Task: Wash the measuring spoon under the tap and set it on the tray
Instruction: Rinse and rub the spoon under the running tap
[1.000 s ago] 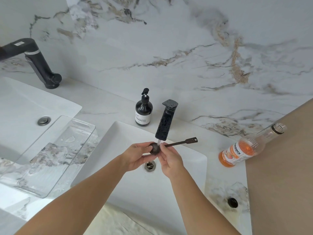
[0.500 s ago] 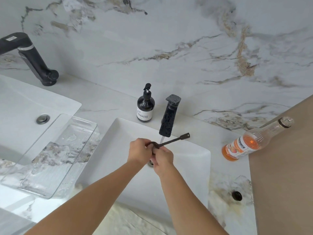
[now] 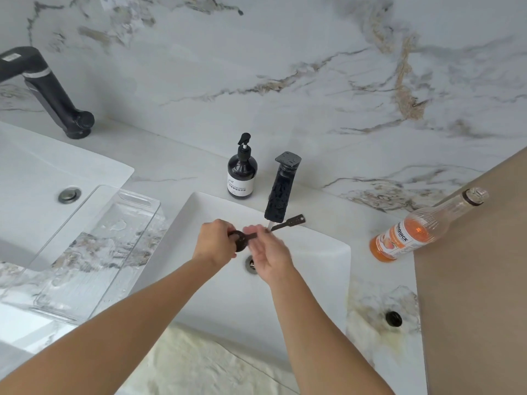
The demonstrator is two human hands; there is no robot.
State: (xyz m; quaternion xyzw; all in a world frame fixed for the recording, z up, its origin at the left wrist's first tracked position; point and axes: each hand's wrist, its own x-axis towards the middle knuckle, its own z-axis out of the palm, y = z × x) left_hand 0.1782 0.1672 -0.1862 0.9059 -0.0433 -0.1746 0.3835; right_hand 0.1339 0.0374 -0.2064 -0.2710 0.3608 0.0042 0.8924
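We have both hands over the white sink (image 3: 319,252), under the black tap (image 3: 279,195). Left hand (image 3: 215,245) is curled around the bowl end of the dark measuring spoon (image 3: 288,223); the bowl sits mostly hidden in that grip. Right hand (image 3: 269,253) sits just beside it, fingers (image 3: 253,230) loosely extended and touching the spoon's handle near the bowl; we can't tell whether that counts as a grip or just contact. The hands are close together, nearly touching. The handle sticks out to the right and slightly up, passing under the tap spout, where a thin stream of water meets it. The spoon is held in the air above the drain (image 3: 251,263).

The clear tray (image 3: 137,199) lies to the left, bridging the gap between this sink and a second one, wet with droplets. A dark soap dispenser (image 3: 242,175) stands on the table behind the sink, just left of the tap. An orange drink bottle (image 3: 410,233) lies on its side on the table to the right. Another black tap (image 3: 51,92) sits far left.
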